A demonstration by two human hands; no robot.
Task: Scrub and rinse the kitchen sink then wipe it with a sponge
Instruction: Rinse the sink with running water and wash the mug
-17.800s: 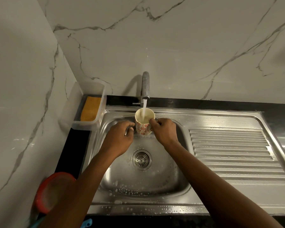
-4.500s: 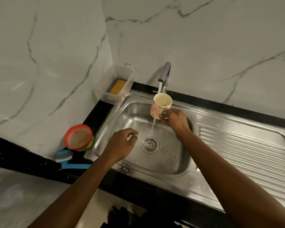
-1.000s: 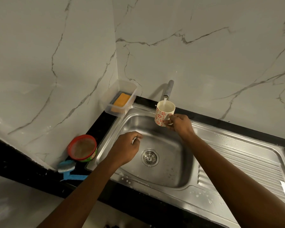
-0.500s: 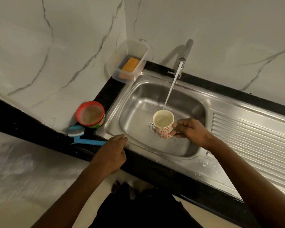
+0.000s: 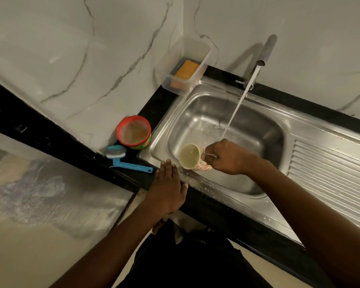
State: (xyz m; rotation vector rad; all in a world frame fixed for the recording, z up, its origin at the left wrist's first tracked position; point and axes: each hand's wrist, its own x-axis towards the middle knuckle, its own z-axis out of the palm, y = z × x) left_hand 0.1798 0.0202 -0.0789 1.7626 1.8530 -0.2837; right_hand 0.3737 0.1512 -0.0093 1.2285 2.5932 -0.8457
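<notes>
From the head view, your right hand [image 5: 229, 157] curls its fingers round the handle of the patterned mug [image 5: 192, 156] and holds it low over the sink [image 5: 299, 129], at about seven o'clock of the basin. The mug tips with its mouth toward nine o'clock, probably so that you can throw rinse water over the near left corner, which the tap [image 5: 267, 49] cannot reach. Its stream [image 5: 239, 100] runs down from one o'clock and lands in the basin just behind your knuckles, missing the mug. Your left hand [image 5: 168, 190] lies flat at seven o'clock on the front edge, fingers straight and together, grasping nothing; it looks like a brace while you lean in. The sink fills the right half of the frame. Its steel is wet and glossy, with droplets or leftover suds beaded along the front rim, and your right hand hides the drain. The sponge [image 5: 186, 69] waits in the clear tub [image 5: 195, 45] at eleven o'clock, well away from both hands, so wiping looks not yet begun.
</notes>
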